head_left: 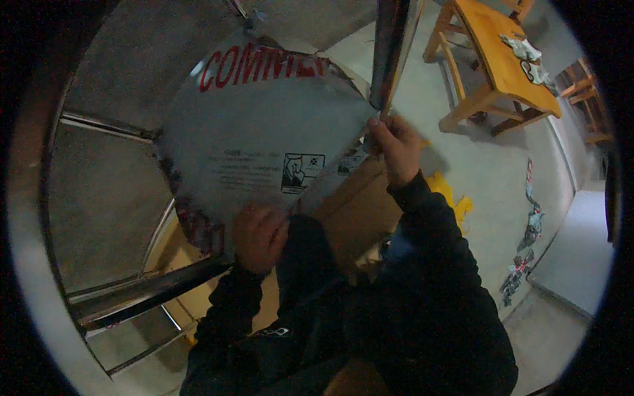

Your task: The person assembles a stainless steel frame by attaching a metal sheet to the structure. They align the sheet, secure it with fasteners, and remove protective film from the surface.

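Plastic sheet [264, 132], gripped by left hand [259, 237] and right hand [395, 145], could tear if yanked unevenly.

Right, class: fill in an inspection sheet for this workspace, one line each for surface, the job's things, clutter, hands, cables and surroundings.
Surface: grey concrete floor, with a yellow patch.
Job's things: large translucent plastic sheet with red lettering, held up in front of the camera; shiny metal post at its right edge.
Clutter: scraps of printed plastic strewn on the floor.
Hands: left hand grips the sheet's lower edge; right hand pinches its right corner by the post.
Cables: nothing seen.
Surroundings: orange wooden table carrying crumpled rags; metal frame rails at left.
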Demonstrator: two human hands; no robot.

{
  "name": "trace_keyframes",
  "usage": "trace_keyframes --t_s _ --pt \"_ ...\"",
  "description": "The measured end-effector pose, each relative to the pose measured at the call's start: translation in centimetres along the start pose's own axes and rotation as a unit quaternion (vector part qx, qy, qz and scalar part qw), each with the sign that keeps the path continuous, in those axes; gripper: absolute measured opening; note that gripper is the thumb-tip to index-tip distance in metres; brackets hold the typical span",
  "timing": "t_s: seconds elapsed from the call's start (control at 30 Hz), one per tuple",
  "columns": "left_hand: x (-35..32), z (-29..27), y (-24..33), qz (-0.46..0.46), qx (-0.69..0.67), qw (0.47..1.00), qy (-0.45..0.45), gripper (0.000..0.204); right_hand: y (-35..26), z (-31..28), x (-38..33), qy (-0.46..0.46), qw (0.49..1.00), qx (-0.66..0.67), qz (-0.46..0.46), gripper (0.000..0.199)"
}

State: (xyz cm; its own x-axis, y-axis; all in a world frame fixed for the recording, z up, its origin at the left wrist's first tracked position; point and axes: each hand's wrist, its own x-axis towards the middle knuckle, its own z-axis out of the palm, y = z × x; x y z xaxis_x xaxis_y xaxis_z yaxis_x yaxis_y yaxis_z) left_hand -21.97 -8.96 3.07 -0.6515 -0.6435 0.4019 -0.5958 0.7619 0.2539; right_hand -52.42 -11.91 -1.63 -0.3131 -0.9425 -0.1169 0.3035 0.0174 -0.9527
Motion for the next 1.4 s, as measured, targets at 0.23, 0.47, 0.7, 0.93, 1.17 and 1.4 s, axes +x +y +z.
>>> trace_keyframes --t_s 0.23,0.47,0.7,0.93,1.17,1.4 --pt "-3.9 2.8 4.1 -0.455 -0.487 0.745 0.027 0.030 1.9 4.4 -2.7 -0.035 0.970 0.195 0.138 0.023" --pt "-7.5 4.9 1.8 -0.551 -0.631 0.535 0.107 0.031 3.7 2.0 -2.1 0.080 0.996 -0.001 -0.042 0.020" --pt "-0.7 -1.1 3.8 -0.322 -0.374 0.867 0.071 0.020 0.9 1.6 -0.3 0.136 0.936 -0.131 -0.299 0.016" --pt "17.0 -0.2 3.6 -0.013 0.052 0.997 0.062 0.034 0.9 -1.0 0.2 0.107 0.962 -0.156 -0.199 0.017" --pt "22.7 6.5 0.5 0.168 0.192 0.964 -0.078 0.023 0.5 -2.6 -0.5 0.062 0.965 -0.186 -0.173 0.014" --pt "23.6 7.1 0.4 0.181 0.203 0.959 -0.083 0.015 1.4 -3.4 0.1 0.035 0.963 -0.169 -0.208 0.012"
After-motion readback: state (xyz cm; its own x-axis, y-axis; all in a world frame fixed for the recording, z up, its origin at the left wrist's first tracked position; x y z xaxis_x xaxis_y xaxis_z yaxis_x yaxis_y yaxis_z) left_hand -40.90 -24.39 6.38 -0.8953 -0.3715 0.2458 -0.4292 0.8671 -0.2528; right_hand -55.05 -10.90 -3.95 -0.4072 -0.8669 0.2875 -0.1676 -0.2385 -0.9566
